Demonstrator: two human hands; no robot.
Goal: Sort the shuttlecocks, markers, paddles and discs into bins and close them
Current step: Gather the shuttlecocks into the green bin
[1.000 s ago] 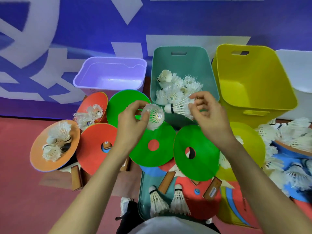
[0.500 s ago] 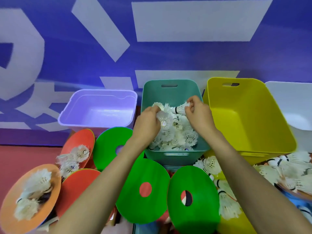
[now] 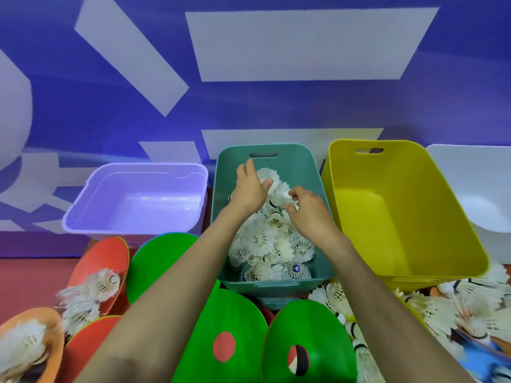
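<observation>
Deep in a teal bin (image 3: 293, 164) of smooth moulded plastic, rounded at the corners and slotted for a handle in the far wall: a heap of shuttlecocks (image 3: 262, 241), white, feathery and frayed at the edges, round noses showing here and there.

Left hand (image 3: 250, 189) at the far end of the heap, back to the camera, forefinger straight toward the handle slot, thumb laid flat on the skirt of the top shuttlecock (image 3: 266, 174), with nothing gripped.

Right hand (image 3: 309, 214) just beside it, fingers (image 3: 294, 192) curled, forefinger and thumb on either side of a spray of feathers. Impossible to tell whether pinched or merely touched.

To the left of the teal bin, a glossy, shallow lilac bin (image 3: 138, 194) with a stepped rim. Close on the right, a matte yellow bin (image 3: 387, 217) with its own handle slot, and beyond that a white bin (image 3: 475, 183).

In the foreground, under both forearms, thin green discs (image 3: 229, 322) with round holes in the middle, overlapping. At left, a red disc (image 3: 110, 255) carrying ragged shuttlecocks, and below it an orange disc (image 3: 56, 327) with more. At lower right, a loose pile (image 3: 464, 308) of further shuttlecocks.

Behind it all, a blue wall (image 3: 276, 106) with pale blocks.
</observation>
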